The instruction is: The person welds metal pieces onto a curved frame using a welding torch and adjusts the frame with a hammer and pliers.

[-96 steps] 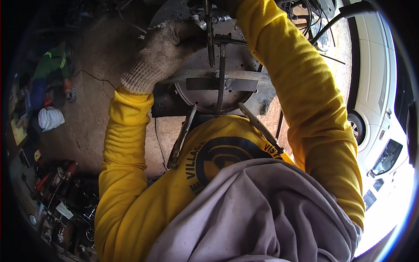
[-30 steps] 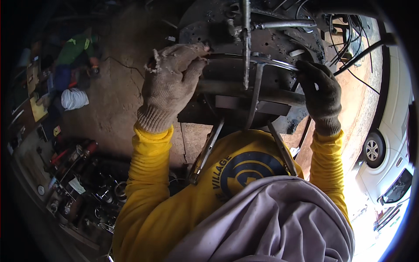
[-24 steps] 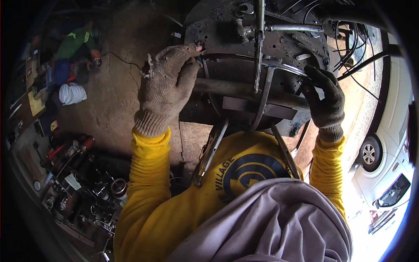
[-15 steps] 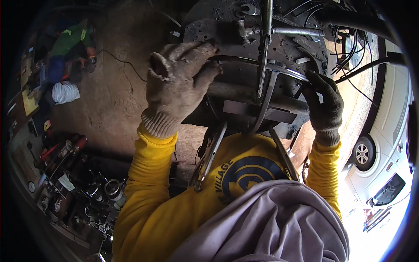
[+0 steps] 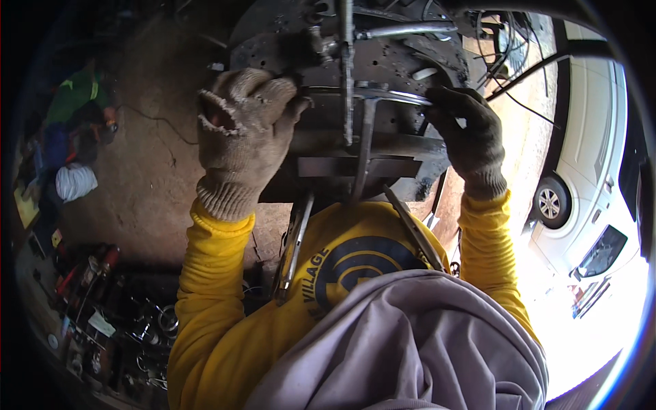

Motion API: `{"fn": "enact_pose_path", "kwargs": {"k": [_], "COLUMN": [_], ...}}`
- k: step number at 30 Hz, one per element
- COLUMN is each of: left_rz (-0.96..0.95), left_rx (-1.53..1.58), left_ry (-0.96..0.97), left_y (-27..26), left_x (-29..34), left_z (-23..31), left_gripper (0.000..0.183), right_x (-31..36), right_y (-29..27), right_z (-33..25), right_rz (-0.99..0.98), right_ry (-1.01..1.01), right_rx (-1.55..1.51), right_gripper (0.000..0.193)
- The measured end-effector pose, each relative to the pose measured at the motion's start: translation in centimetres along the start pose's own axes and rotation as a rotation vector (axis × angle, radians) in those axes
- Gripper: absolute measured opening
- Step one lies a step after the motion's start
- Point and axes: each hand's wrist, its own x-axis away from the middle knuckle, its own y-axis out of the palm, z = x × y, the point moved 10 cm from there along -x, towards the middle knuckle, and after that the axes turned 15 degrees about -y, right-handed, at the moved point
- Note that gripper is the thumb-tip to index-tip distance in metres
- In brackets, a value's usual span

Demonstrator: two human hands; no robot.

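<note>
A thin metal strip (image 5: 403, 97) runs crosswise between my two gloved hands, over a dark round steel plate (image 5: 273, 44). My left hand (image 5: 249, 126), in a worn glove with a hole near the thumb side, is closed at the strip's left end. My right hand (image 5: 471, 130) pinches its right end. An upright metal bar (image 5: 346, 75) stands in front of the strip's middle part. Next to it, a flat bar (image 5: 364, 147) comes from the strip toward my body. Fingertips of both hands are partly hidden.
A pipe-like bar (image 5: 410, 29) and a small pale piece (image 5: 425, 73) lie on the plate. Dark cables (image 5: 509, 58) hang at the right, near a white vehicle (image 5: 584, 150). Another person in green (image 5: 75, 96) works at far left. Tools and parts (image 5: 143, 321) clutter the lower left.
The whole view has shifted, so the plate and my hands appear farther left. Both hands keep their places at the strip's ends.
</note>
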Motion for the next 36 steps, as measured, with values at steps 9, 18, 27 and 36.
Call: {"fn": "enact_pose_path", "kwargs": {"k": [9,18,27,36], "left_rz": [-0.008,-0.032,-0.139,-0.088], "left_rx": [-0.062,0.319,0.28,0.213], "left_ry": [0.154,-0.034,0.168,0.047], "left_y": [-0.9,-4.2,-5.7,-8.5], "left_x": [-0.4,-0.4,0.4,4.2], "left_z": [1.9,0.9,5.3,2.4], "left_gripper": [0.02,0.025,0.024,0.018], "right_x": [5.8,20.5,33.4,54.5], "right_y": [-6.9,-5.8,-0.2,10.0], "right_z": [4.7,8.8,12.5,22.8], "right_rz": [0.515,0.715,0.672,0.351], "right_ry": [0.115,0.529,0.641,1.257], "right_rx": [-0.453,-0.417,-0.277,-0.45], "right_gripper": [0.038,0.029,0.026,0.031]}}
